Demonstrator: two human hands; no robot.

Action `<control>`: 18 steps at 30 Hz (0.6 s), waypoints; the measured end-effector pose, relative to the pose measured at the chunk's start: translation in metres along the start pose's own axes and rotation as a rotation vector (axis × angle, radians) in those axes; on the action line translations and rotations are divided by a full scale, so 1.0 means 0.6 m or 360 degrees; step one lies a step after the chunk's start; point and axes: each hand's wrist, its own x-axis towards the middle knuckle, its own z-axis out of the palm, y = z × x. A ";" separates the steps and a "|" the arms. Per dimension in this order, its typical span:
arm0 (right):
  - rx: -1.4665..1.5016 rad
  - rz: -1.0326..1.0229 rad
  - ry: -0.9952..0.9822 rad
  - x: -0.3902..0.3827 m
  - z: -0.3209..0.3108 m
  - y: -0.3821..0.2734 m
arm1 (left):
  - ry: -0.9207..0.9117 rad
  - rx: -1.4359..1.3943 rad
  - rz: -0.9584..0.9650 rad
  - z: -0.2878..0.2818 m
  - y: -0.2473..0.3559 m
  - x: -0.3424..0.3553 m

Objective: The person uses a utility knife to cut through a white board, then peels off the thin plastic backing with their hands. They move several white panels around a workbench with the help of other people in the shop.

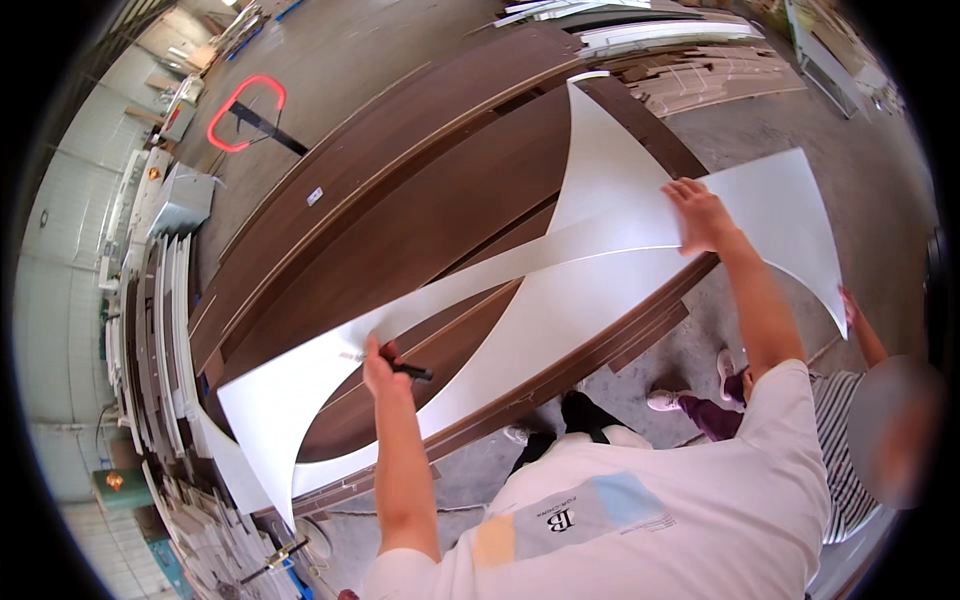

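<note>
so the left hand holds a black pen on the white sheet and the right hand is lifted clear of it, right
Not quite. The head view shows the right hand pressing flat on the white sheet, not lifted clear. The left hand does hold the black pen on it.

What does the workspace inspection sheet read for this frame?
Surface: dark brown wood panels, stacked flat.
Job's things: white sheet strips crossed on the panels; black pen.
Clutter: offcuts beyond the far end.
Hands: left hand grips the pen on a strip; right hand presses flat on a strip.
Cables: nothing seen.
Surroundings: concrete floor, red pallet-jack handle, leaning boards at left, another person at right.
</note>
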 end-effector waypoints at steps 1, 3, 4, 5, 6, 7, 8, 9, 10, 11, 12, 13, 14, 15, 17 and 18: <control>-0.0013 0.0023 -0.0001 0.000 0.003 0.028 | -0.0043 0.0044 0.0013 0.032 -0.013 -0.003; -0.0017 0.0075 -0.0039 -0.005 0.011 0.075 | -0.0100 0.0106 -0.0017 0.088 -0.040 -0.011; -0.0015 0.0113 -0.0074 -0.010 0.014 0.098 | -0.0125 0.0123 -0.0064 0.117 -0.054 -0.017; 0.0002 0.0153 -0.0099 -0.012 0.022 0.120 | -0.0137 0.0128 -0.0096 0.142 -0.066 -0.018; 0.0017 0.0197 -0.0127 -0.014 0.032 0.140 | -0.0150 0.0135 -0.0132 0.164 -0.079 -0.018; 0.0026 0.0162 -0.0128 -0.015 0.038 0.155 | -0.0187 0.0184 -0.0118 0.183 -0.093 -0.019; 0.0033 0.0250 -0.0193 -0.016 0.043 0.169 | -0.0222 0.0234 -0.0106 0.199 -0.107 -0.019; 0.0035 0.0351 -0.0261 -0.018 0.054 0.183 | -0.0200 0.0229 -0.0099 0.219 -0.121 -0.023; 0.0040 0.0339 -0.0273 -0.025 0.071 0.203 | -0.0263 0.0293 -0.0146 0.241 -0.134 -0.031; 0.0036 0.0382 -0.0272 -0.031 0.087 0.223 | -0.0326 0.0357 -0.0195 0.258 -0.142 -0.036; 0.0032 0.0424 -0.0274 -0.032 0.096 0.231 | -0.0306 0.0361 -0.0198 0.269 -0.148 -0.034; 0.0022 0.0479 -0.0337 -0.028 0.103 0.241 | -0.0370 0.0424 -0.0243 0.276 -0.154 -0.033; 0.0025 0.0466 -0.0354 -0.028 0.108 0.251 | -0.0434 0.0486 -0.0289 0.281 -0.160 -0.033; 0.0083 0.0518 -0.0389 -0.031 0.113 0.264 | -0.0483 0.0520 -0.0311 0.288 -0.166 -0.036; 0.0141 0.0563 -0.0442 -0.035 0.129 0.280 | -0.0538 0.0582 -0.0389 0.294 -0.168 -0.039; 0.0139 0.0595 -0.0483 -0.036 0.134 0.287 | -0.0609 0.0634 -0.0457 0.297 -0.168 -0.045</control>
